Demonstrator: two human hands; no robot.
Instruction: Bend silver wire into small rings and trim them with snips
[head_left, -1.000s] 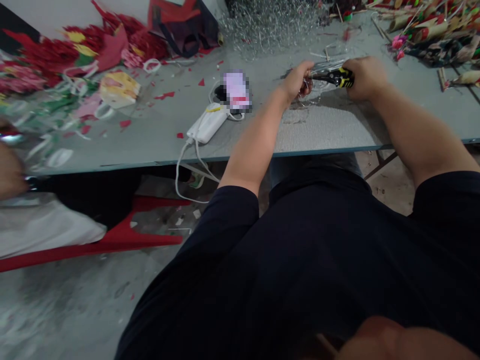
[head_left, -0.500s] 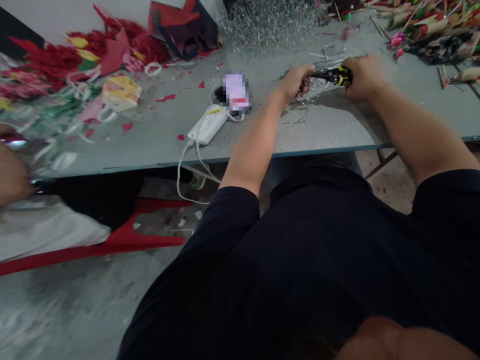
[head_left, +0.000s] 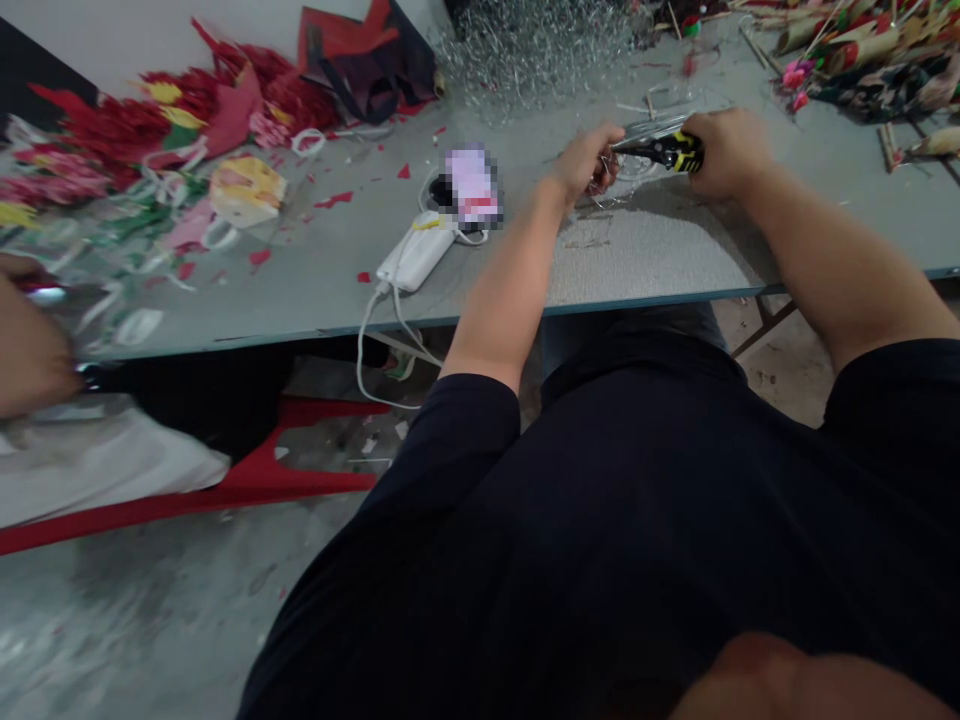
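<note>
The yellow-and-black cutters [head_left: 670, 152] sit enclosed in the right hand [head_left: 726, 150], fingers wrapped tight round the handles, the nose projecting toward the left hand [head_left: 587, 162]. The left fingers are curled closed on a thin wire bundle [head_left: 609, 178] just beside the nose. Beneath both: a grey table [head_left: 315, 270]; left of the fingers, a white power bank [head_left: 417, 258]; beyond them, a wire heap [head_left: 536, 45]; below, a concrete floor [head_left: 150, 600]

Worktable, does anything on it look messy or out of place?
Yes. The white power bank lies near the front edge, and its cable loops off the table and dangles underneath. Red paper scraps are strewn across the surface. The right hand grips pliers, the left hand holds wire; nothing odd there.
</note>
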